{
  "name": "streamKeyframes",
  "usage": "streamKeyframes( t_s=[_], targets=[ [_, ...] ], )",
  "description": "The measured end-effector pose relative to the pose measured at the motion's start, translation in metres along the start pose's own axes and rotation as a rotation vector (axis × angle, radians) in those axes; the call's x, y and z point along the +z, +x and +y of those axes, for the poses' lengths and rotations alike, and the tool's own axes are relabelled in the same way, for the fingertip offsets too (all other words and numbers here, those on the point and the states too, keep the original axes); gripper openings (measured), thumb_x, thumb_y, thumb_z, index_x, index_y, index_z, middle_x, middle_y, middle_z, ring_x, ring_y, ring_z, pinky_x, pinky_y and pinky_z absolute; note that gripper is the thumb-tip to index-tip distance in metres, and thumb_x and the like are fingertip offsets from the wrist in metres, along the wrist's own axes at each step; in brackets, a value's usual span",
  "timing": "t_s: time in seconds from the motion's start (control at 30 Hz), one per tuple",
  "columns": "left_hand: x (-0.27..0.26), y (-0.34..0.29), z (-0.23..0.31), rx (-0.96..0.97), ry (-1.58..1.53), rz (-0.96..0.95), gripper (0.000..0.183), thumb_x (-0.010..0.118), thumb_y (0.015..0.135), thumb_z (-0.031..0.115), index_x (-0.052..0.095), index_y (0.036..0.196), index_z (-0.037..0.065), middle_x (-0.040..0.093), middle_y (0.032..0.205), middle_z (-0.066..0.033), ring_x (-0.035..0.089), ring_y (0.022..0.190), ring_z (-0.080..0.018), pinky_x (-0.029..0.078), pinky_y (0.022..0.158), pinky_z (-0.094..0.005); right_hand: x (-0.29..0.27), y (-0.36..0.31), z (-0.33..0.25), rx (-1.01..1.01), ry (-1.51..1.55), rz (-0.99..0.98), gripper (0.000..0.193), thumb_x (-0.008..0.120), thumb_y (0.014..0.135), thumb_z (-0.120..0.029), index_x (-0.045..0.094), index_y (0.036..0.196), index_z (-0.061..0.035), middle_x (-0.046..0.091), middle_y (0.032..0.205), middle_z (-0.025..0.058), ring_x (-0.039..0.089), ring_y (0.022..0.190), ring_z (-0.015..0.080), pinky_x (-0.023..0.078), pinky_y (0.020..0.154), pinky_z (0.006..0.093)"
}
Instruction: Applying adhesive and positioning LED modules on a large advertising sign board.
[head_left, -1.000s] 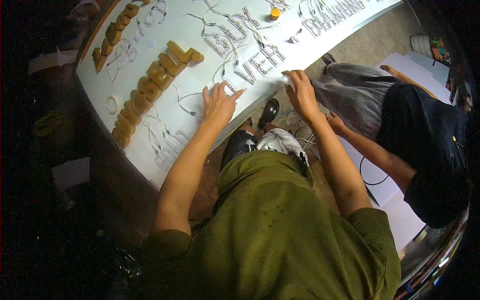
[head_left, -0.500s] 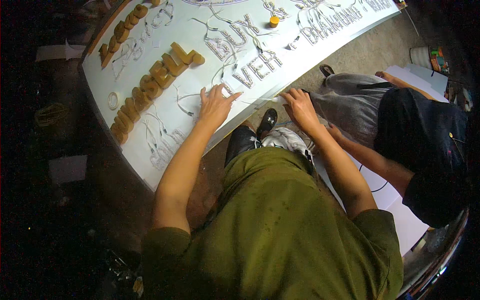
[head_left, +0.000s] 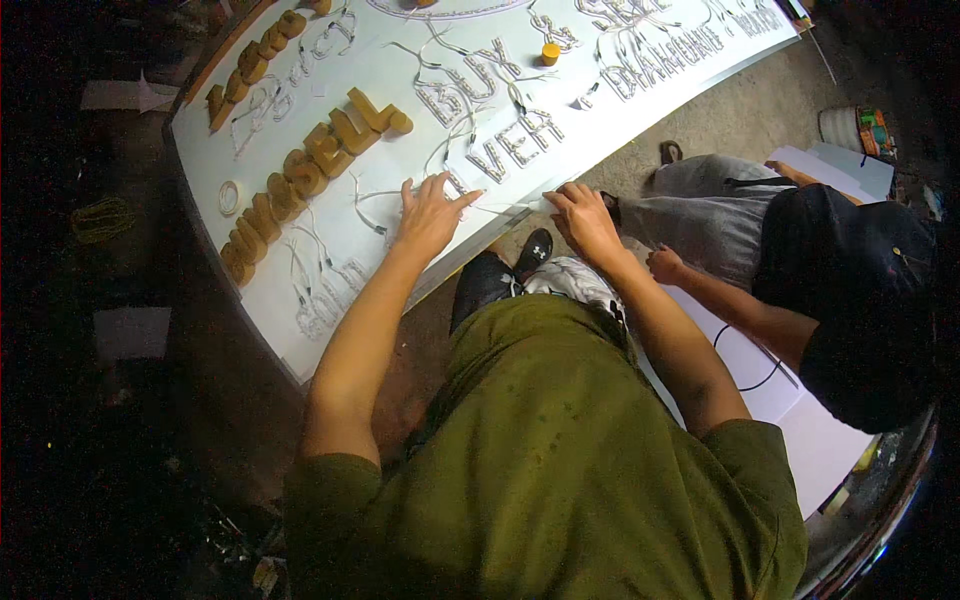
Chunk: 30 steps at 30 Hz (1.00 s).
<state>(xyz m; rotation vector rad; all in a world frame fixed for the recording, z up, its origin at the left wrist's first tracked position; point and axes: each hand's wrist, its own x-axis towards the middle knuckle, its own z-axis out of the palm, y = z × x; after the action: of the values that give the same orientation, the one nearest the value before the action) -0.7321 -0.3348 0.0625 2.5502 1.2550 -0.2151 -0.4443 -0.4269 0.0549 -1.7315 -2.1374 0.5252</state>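
My left hand (head_left: 428, 218) lies on the white board with its fingers spread and its thumb stretched to the right. Beneath its fingertips is a small clear letter shape, mostly hidden. A thin white wire (head_left: 503, 209) runs from beside the left thumb toward my right hand (head_left: 585, 222). The right fingers are pinched together over the board's near edge, at the wire's end; the tip of the pinch is too small to see well. Just beyond the hands lies a row of clear outlined letters (head_left: 517, 147) with lights and thin wires.
On the white board (head_left: 335, 205) stand gold block letters (head_left: 305, 173), a tape roll (head_left: 229, 197), a yellow cap-like piece (head_left: 550, 54) and loose wires (head_left: 372, 208). To the right sits another person (head_left: 840, 260), one hand (head_left: 664, 264) near my right arm. A wire spool (head_left: 840, 128) stands beyond.
My right hand has shifted slightly left, closer to the left hand, and lower over the board's edge. The left hand stays in place. The other person's hand has moved slightly.
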Motion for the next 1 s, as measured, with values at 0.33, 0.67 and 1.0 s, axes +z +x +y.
streamKeyframes(
  t_s=[0.33, 0.67, 1.0],
  targets=[
    [-0.0029, 0.0014, 0.0028, -0.027, 0.010, -0.042, 0.049, 0.063, 0.098, 0.017, 0.062, 0.141, 0.041, 0.047, 0.152, -0.0174, 0.042, 0.143, -0.0329, 0.020, 0.118, -0.0666, 0.0012, 0.0016, -0.0021, 0.033, -0.010, -0.040, 0.042, 0.067, 0.083, -0.005, 0.068, 0.125, -0.0047, 0.062, 0.116, 0.0138, 0.058, 0.110, 0.0340, 0.045, 0.093, 0.0457],
    [0.0005, 0.0010, 0.0004, -0.010, 0.027, -0.025, 0.048, 0.062, 0.098, 0.021, 0.062, 0.141, 0.041, 0.046, 0.151, -0.0181, 0.042, 0.143, -0.0322, 0.019, 0.117, -0.0687, -0.0022, 0.0048, -0.0038, 0.034, -0.001, -0.019, 0.041, 0.067, 0.082, -0.006, 0.069, 0.123, -0.0041, 0.062, 0.109, 0.0126, 0.058, 0.109, 0.0329, 0.044, 0.090, 0.0452],
    [-0.0070, 0.0005, 0.0028, -0.026, -0.032, -0.039, 0.050, 0.060, 0.098, 0.015, 0.062, 0.141, 0.041, 0.047, 0.151, -0.0168, 0.040, 0.144, -0.0297, 0.016, 0.119, -0.0675, -0.0024, 0.0056, -0.0038, 0.043, -0.012, -0.001, 0.039, 0.065, 0.082, -0.005, 0.070, 0.120, -0.0047, 0.063, 0.109, 0.0119, 0.059, 0.105, 0.0322, 0.043, 0.086, 0.0447]
  ],
)
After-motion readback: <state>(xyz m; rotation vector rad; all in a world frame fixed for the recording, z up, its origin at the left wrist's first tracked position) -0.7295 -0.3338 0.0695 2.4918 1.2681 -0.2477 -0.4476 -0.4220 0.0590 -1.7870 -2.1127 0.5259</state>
